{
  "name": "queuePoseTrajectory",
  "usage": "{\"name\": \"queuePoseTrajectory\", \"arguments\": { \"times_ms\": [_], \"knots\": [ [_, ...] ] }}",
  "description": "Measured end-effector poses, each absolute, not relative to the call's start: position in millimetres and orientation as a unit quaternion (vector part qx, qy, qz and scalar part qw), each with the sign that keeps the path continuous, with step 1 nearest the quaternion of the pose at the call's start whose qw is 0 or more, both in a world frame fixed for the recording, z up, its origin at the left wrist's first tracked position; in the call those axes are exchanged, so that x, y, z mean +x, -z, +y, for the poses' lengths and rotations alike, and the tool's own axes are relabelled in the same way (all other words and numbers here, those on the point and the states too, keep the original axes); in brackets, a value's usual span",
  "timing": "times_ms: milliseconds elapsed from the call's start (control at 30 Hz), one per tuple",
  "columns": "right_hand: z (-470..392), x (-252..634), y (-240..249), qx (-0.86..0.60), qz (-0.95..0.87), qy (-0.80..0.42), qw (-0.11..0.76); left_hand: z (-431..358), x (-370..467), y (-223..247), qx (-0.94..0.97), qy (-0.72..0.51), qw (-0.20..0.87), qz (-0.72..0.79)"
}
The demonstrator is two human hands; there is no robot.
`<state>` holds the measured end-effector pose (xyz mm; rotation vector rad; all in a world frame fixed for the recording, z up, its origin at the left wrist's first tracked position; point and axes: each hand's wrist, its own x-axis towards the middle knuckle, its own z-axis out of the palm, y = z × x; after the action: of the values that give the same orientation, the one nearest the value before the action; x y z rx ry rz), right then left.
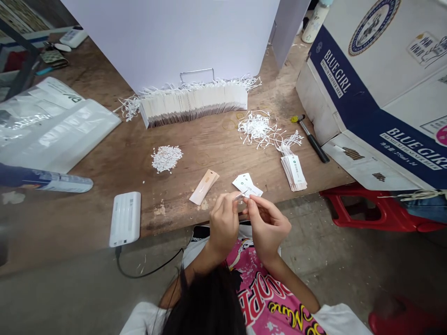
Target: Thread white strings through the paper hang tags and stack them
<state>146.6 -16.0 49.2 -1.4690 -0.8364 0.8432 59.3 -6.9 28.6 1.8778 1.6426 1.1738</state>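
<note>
My left hand [224,223] and my right hand [267,225] meet at the table's front edge, fingers pinched together. A thin, pale, pointed piece [242,194] sticks out between the left fingertips; its kind is unclear. Whatever the right fingertips pinch is mostly hidden. Just beyond the fingers, a few white hang tags [243,179] lie fanned out, partly covered by the hands. To their left is a small stack of peach-coloured hang tags [204,187]. On the right lies a bundle of white hang tags [294,173] with strings attached, below a heap of loose white strings [256,128].
A long row of strung tags [195,103] stands against a white board [174,42]. Small white bits [166,158] form a pile. A power bank [125,218] with a cable, a plastic bag [59,125], a hammer [314,144], a carton [349,102] and a red stool [366,209] surround the workspace.
</note>
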Motion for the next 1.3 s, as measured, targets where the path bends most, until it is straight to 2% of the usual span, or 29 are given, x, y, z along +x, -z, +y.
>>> {"name": "queuePoseTrajectory", "arguments": {
  "times_ms": [200, 300, 400, 467, 633, 733, 800, 900, 1067, 1167, 1300],
  "knots": [
    [-19.4, 148.9, -45.0, -0.612, -0.474, -0.245, 0.584, -6.9, 57.6, -26.4, 0.699, -0.421, 0.210, 0.538],
    [-15.3, 156.6, -52.6, -0.585, -0.446, -0.341, 0.585, -4.1, 50.5, -26.5, 0.712, -0.414, 0.261, 0.503],
    [-7.7, 171.1, -61.8, -0.545, -0.448, -0.472, 0.529, -1.7, 42.5, -26.2, 0.729, -0.403, 0.317, 0.453],
    [-2.6, 181.1, -66.0, -0.536, -0.486, -0.491, 0.485, -1.3, 38.8, -26.5, 0.736, -0.391, 0.345, 0.431],
    [9.7, 195.1, -72.5, -0.560, -0.628, -0.305, 0.447, -1.9, 37.3, -29.9, 0.717, -0.362, 0.397, 0.445],
    [20.7, 197.6, -79.5, -0.563, -0.632, -0.242, 0.474, -0.6, 38.7, -30.8, 0.696, -0.353, 0.424, 0.460],
    [29.1, 198.9, -86.6, -0.562, -0.601, -0.249, 0.510, 0.5, 39.7, -29.6, 0.681, -0.349, 0.445, 0.464],
    [39.5, 201.5, -99.3, -0.524, -0.550, -0.340, 0.554, 1.1, 40.9, -26.1, 0.659, -0.346, 0.472, 0.473],
    [39.7, 208.0, -110.9, -0.443, -0.446, -0.529, 0.570, 0.1, 43.3, -26.1, 0.576, -0.339, 0.568, 0.481],
    [27.1, 209.4, -99.8, -0.417, -0.360, -0.632, 0.544, -0.5, 44.2, -30.5, 0.526, -0.346, 0.602, 0.492],
    [5.8, 204.4, -66.2, -0.426, -0.246, -0.739, 0.461, -0.6, 45.0, -34.1, 0.498, -0.362, 0.604, 0.507]
  ]
}}
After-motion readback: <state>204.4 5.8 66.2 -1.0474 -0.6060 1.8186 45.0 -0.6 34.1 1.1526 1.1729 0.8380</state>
